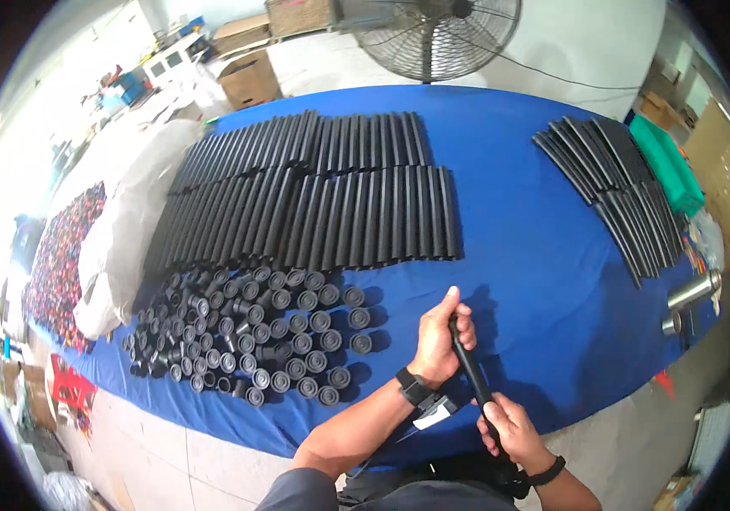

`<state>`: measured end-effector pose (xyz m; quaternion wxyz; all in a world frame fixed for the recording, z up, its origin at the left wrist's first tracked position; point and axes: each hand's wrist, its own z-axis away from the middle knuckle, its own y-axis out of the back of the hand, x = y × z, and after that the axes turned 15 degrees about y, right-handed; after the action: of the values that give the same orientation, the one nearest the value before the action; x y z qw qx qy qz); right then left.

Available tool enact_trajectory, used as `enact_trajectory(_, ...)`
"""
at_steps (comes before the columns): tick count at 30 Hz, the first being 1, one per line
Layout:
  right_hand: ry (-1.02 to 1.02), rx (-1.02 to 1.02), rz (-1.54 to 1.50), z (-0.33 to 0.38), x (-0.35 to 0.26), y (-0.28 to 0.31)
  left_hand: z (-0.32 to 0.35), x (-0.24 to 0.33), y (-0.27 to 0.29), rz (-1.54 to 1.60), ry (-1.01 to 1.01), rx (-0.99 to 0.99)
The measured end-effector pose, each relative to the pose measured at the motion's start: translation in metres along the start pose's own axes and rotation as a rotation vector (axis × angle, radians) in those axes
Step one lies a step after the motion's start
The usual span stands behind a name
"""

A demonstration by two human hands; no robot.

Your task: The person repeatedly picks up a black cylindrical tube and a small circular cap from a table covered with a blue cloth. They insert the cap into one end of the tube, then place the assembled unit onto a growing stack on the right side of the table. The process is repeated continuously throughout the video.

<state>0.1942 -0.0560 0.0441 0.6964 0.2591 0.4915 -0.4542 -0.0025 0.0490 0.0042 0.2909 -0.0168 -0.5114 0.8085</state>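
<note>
A black tube [471, 366] slants between my two hands above the near side of the blue-covered table. My left hand [440, 342] is closed around its upper end, thumb pointing up. Closed round the lower part is my right hand [514, 432], nearer my body. Whether a cap sits on either end is hidden by my fingers. To the left of my left hand lies a spread of black round caps [301, 343] with ringed faces, some tipped on their sides. Behind them, black tubes [365, 217] lie side by side in two rows.
More black tubes [616, 183] lie fanned at the far right, beside a green box [667, 166]. A metal cylinder [693, 290] stands out near the right edge. On the left, a whitish plastic sheet [126, 243] borders a multicoloured heap [65, 255]. A large fan [433, 38] stands beyond the table.
</note>
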Motion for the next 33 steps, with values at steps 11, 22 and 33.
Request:
enact_trajectory(11,0.034,0.030,0.065,0.000,0.000,-0.009,0.000,0.000,0.002,-0.016,-0.036,0.021)
enact_trajectory(22,0.098,0.101,0.034,0.012,-0.006,0.021,-0.013,-0.004,0.002,-0.839,-0.359,-0.094)
enact_trajectory(33,0.095,0.073,0.138,0.016,0.005,0.027,-0.012,-0.003,0.009,-1.148,-0.297,-0.016)
